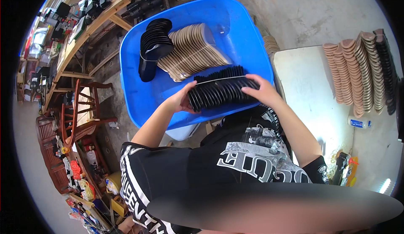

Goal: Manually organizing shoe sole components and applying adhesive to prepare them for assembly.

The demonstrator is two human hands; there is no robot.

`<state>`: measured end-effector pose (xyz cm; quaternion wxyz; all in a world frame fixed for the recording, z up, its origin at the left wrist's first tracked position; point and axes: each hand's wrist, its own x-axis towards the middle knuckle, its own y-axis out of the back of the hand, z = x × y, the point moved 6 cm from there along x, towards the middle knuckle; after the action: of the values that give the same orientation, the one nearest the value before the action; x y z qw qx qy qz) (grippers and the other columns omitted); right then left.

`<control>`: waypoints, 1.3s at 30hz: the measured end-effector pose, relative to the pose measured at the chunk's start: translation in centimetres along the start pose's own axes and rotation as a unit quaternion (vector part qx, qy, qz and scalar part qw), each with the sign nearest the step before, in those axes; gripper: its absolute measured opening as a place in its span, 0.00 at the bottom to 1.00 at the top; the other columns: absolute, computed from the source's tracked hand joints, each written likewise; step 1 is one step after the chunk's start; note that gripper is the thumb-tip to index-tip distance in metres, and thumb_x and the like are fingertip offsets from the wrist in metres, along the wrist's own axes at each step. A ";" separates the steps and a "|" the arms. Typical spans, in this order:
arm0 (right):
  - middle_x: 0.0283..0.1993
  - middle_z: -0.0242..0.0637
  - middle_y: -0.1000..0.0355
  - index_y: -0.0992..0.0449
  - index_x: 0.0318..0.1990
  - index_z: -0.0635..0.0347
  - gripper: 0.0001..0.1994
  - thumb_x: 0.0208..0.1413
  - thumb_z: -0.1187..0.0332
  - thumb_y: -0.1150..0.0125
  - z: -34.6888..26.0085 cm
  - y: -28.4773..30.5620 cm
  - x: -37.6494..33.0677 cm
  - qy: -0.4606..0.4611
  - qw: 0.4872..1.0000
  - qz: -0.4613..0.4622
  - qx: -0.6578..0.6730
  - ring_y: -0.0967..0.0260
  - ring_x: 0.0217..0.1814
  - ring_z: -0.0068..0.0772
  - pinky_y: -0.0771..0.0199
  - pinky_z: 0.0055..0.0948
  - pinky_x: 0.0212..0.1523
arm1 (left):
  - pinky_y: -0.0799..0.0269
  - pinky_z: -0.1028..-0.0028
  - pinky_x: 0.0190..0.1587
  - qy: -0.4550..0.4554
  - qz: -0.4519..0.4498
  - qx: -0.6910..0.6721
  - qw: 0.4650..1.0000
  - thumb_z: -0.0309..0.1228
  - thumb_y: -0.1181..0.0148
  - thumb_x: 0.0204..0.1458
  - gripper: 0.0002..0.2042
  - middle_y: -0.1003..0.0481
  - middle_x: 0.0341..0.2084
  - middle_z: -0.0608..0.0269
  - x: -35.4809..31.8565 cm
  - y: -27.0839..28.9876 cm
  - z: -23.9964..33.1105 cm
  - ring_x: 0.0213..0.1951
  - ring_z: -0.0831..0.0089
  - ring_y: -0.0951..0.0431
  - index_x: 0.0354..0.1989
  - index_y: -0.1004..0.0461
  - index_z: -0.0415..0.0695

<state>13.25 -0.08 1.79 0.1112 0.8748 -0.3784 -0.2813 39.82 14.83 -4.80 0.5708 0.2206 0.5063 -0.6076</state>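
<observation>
A bundle of black shoe soles [223, 91], stacked on edge and tied with a pale band, is gripped between my two hands at the near side of a large blue tub [231, 17]. My left hand [184, 99] wraps round the bundle's left end, its fingers partly hidden. Fingers and thumb of my right hand [261, 91] press on the right end. Deeper in the tub lies a banded bundle of tan soles [191, 50]. Against its left side sits another banded bundle of black soles [155, 48].
Right of the tub is a white-topped table [301, 78], with rows of tan and brown soles [349, 76] beyond it and a white bottle [359, 122] nearby. To the left stand a wooden chair [78, 107] and a cluttered wooden workbench [78, 44].
</observation>
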 end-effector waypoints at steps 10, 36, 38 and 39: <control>0.58 0.51 0.29 0.30 0.59 0.62 0.31 0.52 0.54 0.31 -0.2 0.6 0.2 0.098 0.990 0.021 -0.101 0.30 0.60 0.49 0.33 0.38 0.61 | 0.25 0.61 0.51 0.016 -0.028 0.204 0.979 0.48 0.48 0.60 0.23 0.23 0.50 0.58 5.9 12.3 0.9 0.49 0.66 0.23 0.55 0.26 0.45; 0.55 0.43 0.26 0.29 0.55 0.69 0.14 0.63 0.76 0.46 7.1 5.5 -11.9 0.020 0.946 0.249 0.206 0.28 0.58 0.29 0.32 0.26 0.59 | 0.37 0.77 0.23 -0.284 0.389 -0.119 0.869 0.66 0.40 0.48 0.35 0.23 0.32 0.69 7.5 19.8 6.6 0.20 0.81 0.32 0.47 0.24 0.44; 0.54 0.44 0.26 0.29 0.54 0.69 0.12 0.65 0.75 0.48 8.0 5.9 -12.4 0.038 0.927 0.275 0.253 0.28 0.57 0.29 0.31 0.26 0.58 | 0.29 0.68 0.39 -0.335 0.341 -0.195 0.857 0.63 0.38 0.49 0.37 0.25 0.45 0.60 7.8 19.2 6.2 0.40 0.68 0.26 0.55 0.28 0.42; 0.54 0.44 0.26 0.29 0.54 0.69 0.12 0.65 0.75 0.48 8.4 5.9 -12.4 0.040 0.924 0.275 0.264 0.28 0.56 0.30 0.31 0.26 0.58 | 0.25 0.63 0.48 -0.343 0.320 -0.236 0.851 0.62 0.38 0.49 0.39 0.25 0.52 0.56 7.8 18.9 5.9 0.49 0.62 0.23 0.59 0.31 0.41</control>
<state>-2.04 4.95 2.38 -0.0353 0.7443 -0.6602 -0.0941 56.97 9.13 -15.98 0.9058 0.0063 0.3081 -0.2907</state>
